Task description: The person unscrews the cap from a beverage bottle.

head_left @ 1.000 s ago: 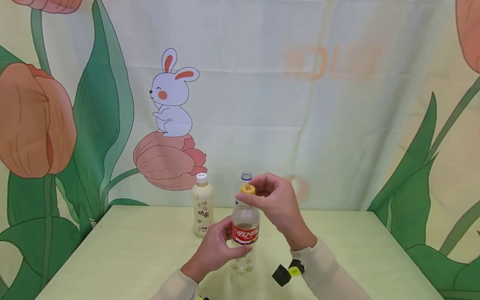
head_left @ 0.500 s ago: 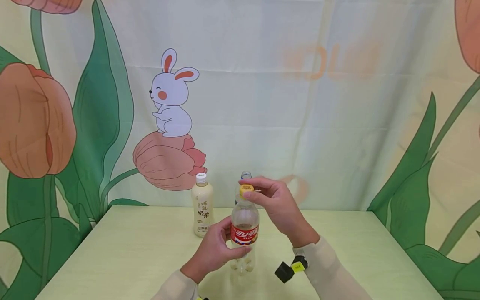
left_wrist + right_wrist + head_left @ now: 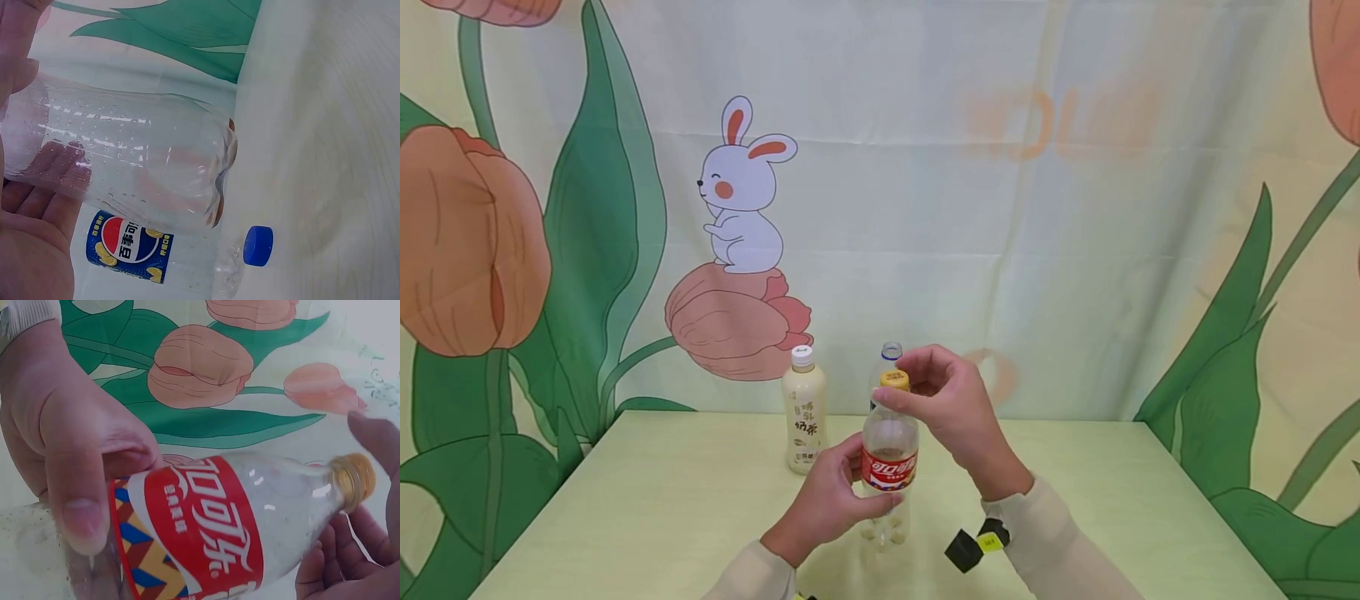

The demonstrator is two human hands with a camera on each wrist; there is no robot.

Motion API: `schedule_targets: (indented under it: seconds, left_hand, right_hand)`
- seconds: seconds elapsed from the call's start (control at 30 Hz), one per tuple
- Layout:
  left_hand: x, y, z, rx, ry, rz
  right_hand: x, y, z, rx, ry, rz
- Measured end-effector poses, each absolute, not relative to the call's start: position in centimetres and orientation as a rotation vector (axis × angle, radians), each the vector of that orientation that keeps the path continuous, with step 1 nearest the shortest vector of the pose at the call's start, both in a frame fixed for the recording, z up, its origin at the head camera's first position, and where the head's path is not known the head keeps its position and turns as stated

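My left hand grips a clear plastic Coca-Cola bottle with a red label, thumb in front and fingers behind. The bottle stands upright, with droplets on its inner wall in the left wrist view. On its neck sits a yellow cap. My right hand is around the cap, thumb at its near side and fingers bent behind. Seen from the right wrist, a gap shows between the thumb and the cap, and the other fingers lie loosely beyond the neck.
Behind the held bottle stands a Pepsi bottle, its mouth uncapped. A loose blue cap lies on the table by its base. To the left stands a milk tea bottle with a white cap. A printed curtain hangs behind.
Half a second ago my right thumb and fingers pinched the yellow cap, turned around it. Now they have swung back and loosened, as one second ago. My left hand keeps its grip.
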State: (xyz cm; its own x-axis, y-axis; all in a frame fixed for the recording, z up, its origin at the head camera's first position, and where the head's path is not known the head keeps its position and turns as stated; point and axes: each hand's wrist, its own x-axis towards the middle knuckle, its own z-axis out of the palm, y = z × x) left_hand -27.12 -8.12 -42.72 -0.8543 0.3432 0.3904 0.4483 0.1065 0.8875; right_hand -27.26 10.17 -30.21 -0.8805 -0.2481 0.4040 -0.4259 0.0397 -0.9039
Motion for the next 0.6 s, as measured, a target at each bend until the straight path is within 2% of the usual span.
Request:
schedule_targets:
  seconds: [0.2, 0.6]
  left_hand:
    - [-27.06, -8.09, -42.73, -0.815, -2.275, -1.865]
    - [-27.15, -8.20, -42.67, -0.799, -2.299, -1.881]
  right_hand:
    - [-27.00, 10.01, -30.01, 0.624, -2.163, 1.924]
    - [-27.59, 10.56, -30.67, 0.947, -2.191, 1.957]
